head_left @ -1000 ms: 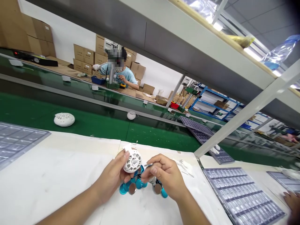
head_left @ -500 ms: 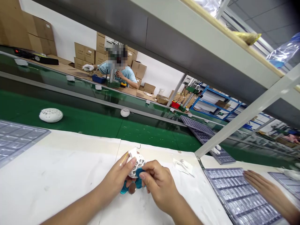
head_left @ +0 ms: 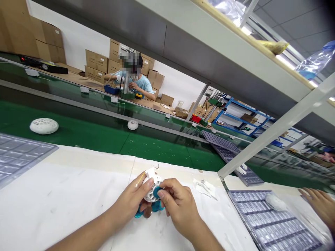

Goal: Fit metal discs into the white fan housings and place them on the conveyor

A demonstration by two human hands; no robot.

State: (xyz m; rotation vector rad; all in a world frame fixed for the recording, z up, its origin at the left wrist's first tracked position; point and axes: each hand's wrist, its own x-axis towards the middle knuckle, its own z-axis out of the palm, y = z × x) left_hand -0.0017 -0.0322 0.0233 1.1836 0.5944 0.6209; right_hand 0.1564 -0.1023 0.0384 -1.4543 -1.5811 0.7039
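My left hand (head_left: 137,195) is closed around a white round slotted housing (head_left: 149,196) that has a square white piece (head_left: 150,173) on top and a thin yellow wire. Between thumb and fingers of my right hand (head_left: 176,202) is a teal disc (head_left: 156,191), held against the housing's slotted face. Below, more teal round parts (head_left: 156,206) and a shiny brownish disc (head_left: 147,212) show under my left fingers; how they are held is partly hidden.
Two white slotted domes (head_left: 44,126) ride on the green belt (head_left: 104,139). Plastic trays (head_left: 21,153) lie left and right. A neighbour's hand (head_left: 320,205) is by the right tray (head_left: 264,219). A slanted post (head_left: 261,139) carries the overhead shelf. Another person sits across the belt.
The domes on the belt have shifted left. The neighbour's hand has moved right, and a white dome now shows on the right tray. My hands and the teal disc have barely moved.
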